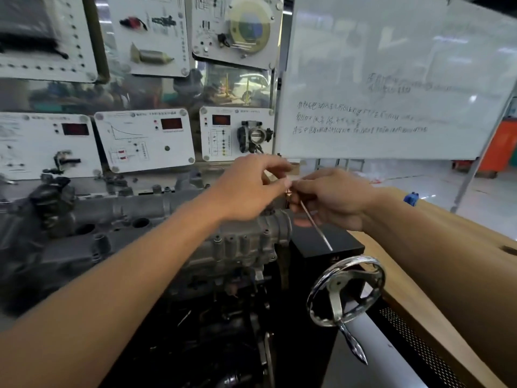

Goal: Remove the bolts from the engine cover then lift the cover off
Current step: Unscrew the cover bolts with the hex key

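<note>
Grey engine cover (134, 211) sits at frame's 9 o'clock, below the instrument panels (145, 140). Left hand (251, 189) at centre, fingers curled, thumb and forefinger pinching top end of thin metal rod (316, 225). Right hand (335, 200) at its 3 o'clock, also pinching rod. Rod slants toward 5 o'clock over black box (344, 242). Chrome handwheel (345, 289) below. Wooden desk (436, 275) far right.
</note>
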`<act>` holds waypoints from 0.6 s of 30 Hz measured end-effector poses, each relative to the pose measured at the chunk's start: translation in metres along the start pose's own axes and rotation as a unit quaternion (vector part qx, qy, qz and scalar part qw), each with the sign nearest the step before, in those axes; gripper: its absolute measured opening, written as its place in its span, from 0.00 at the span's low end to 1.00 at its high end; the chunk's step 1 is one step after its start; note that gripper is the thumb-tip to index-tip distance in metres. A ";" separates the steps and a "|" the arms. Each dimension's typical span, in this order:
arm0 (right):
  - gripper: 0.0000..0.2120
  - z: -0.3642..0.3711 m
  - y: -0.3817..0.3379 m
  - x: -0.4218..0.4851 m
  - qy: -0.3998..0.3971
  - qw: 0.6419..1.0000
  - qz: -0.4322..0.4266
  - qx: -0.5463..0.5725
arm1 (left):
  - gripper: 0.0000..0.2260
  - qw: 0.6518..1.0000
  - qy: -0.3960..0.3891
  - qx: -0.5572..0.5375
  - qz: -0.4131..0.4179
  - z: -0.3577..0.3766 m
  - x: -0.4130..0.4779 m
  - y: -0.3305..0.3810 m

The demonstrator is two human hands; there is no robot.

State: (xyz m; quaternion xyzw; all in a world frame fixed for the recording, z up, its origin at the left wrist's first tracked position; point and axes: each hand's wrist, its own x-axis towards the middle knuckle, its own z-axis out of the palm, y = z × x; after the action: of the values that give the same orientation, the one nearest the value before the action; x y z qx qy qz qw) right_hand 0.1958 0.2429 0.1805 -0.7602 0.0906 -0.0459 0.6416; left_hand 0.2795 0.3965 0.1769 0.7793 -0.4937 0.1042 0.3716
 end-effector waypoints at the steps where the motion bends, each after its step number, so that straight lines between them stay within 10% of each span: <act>1: 0.10 0.004 0.001 0.001 -0.012 1.000 0.015 -0.021 | 0.12 1.000 -0.025 0.016 0.010 -0.004 0.000 -0.003; 8: 0.13 0.028 0.014 0.006 -0.002 0.989 0.050 -0.142 | 0.13 0.991 -0.132 0.006 0.015 -0.002 -0.004 -0.032; 18: 0.09 0.027 0.015 0.005 0.023 0.987 0.023 -0.156 | 0.11 0.995 -0.089 -0.049 0.004 0.009 -0.009 -0.046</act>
State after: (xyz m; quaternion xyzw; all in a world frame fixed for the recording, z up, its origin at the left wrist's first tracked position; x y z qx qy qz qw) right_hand 0.2046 0.2661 0.1610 -0.8477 0.1285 -0.0338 0.5136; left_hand 0.3127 0.4073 0.1437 0.7642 -0.5325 0.0119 0.3638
